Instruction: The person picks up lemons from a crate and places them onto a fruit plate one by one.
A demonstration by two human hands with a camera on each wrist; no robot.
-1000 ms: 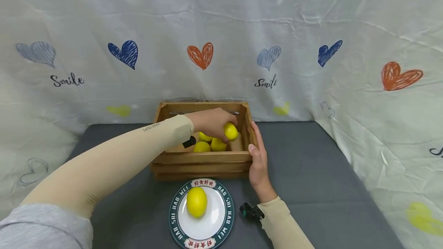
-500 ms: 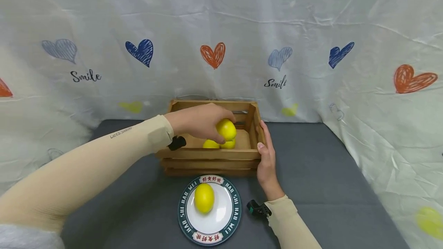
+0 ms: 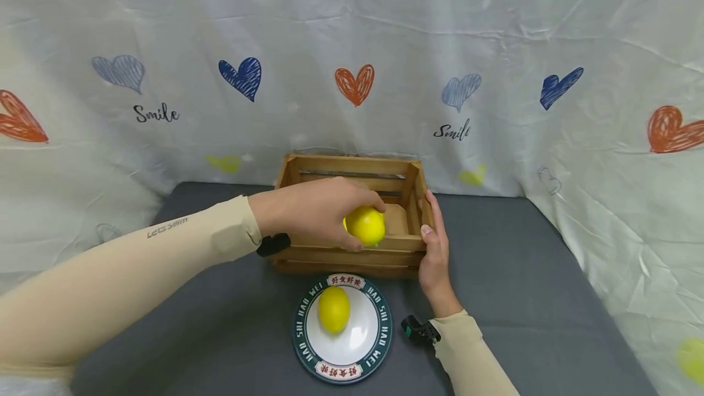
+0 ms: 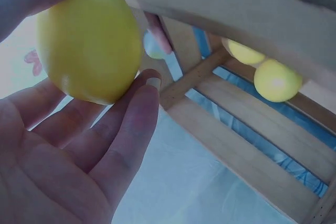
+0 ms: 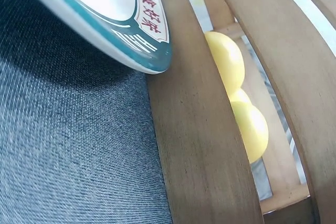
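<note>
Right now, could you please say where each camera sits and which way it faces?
Head: on the head, facing forward and down at the crate and plate; left hand, right hand and sleeved arms show.
Left wrist: on that wrist, facing the held yellow fruit and crate; part of the left hand shows.
Right wrist: on that wrist, facing the crate and plate's edge; no hand shows.
Head and left wrist share that fruit; head and right wrist, the plate.

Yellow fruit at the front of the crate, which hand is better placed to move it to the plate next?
Probably the left hand: it grips the yellow fruit, with the plate close by. The right hand holds the right end of the crate.
</note>
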